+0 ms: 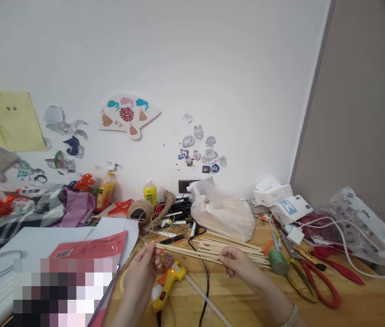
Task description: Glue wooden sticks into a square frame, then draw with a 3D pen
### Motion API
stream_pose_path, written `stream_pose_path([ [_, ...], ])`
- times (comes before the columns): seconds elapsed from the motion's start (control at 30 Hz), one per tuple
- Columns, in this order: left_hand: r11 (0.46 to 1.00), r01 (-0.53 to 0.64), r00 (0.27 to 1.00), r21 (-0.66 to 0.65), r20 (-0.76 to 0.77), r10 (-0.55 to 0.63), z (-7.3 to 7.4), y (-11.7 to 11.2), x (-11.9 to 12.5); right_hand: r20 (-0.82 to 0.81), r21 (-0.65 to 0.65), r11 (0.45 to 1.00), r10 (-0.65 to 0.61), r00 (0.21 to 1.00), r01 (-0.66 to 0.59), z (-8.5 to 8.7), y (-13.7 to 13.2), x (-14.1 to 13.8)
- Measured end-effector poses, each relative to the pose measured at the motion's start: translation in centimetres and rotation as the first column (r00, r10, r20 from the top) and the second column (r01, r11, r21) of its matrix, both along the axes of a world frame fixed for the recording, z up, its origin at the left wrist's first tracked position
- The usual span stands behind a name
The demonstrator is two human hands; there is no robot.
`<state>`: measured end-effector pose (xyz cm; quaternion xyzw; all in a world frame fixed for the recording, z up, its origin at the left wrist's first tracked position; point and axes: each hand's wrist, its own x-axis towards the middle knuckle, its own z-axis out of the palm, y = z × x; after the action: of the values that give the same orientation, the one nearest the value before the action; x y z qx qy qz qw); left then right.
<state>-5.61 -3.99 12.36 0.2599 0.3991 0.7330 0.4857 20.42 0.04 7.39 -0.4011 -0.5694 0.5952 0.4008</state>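
My left hand [147, 262] is closed around the left ends of a few thin wooden sticks [188, 253]. My right hand [236, 262] pinches the same sticks near their other end, so they stretch level between both hands above the table. Just below them lies a yellow hot glue gun [169, 284] with a small orange light showing and a long pale glue stick [207, 299] running from its back. More loose wooden sticks [236, 245] lie behind my right hand, partly hidden by it. A black cable [207, 277] passes under the held sticks.
Scissors with red handles [323, 286] and a green thread spool [278, 262] lie to the right. A twine ball [140, 212], a yellow-labelled bottle [150, 193] and a plastic bag [222, 213] stand along the wall. Papers and a red packet [88, 245] cover the left.
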Motion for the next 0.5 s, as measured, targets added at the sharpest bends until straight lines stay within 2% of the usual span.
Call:
stream_pose_path([
  [0.13, 1.0, -0.019, 0.999, -0.005, -0.038, 0.019, -0.2, 0.2, 0.0, 0.014, -0.01, 0.997, 0.073, 0.997, -0.072, -0.1, -0.7, -1.5],
  [0.33, 0.993, 0.096, 0.982, -0.071, -0.154, -0.106, -0.9, 0.0, 2.1, 0.004, -0.03, 0.994, 0.101, 0.995, -0.101, -1.8, -2.3, -5.0],
  [0.5, 0.995, 0.068, 0.971, -0.072, -0.226, -0.083, -1.0, -0.2, 2.5, -0.006, -0.051, 0.991, 0.122, 0.993, -0.122, -2.3, -3.3, -5.9],
])
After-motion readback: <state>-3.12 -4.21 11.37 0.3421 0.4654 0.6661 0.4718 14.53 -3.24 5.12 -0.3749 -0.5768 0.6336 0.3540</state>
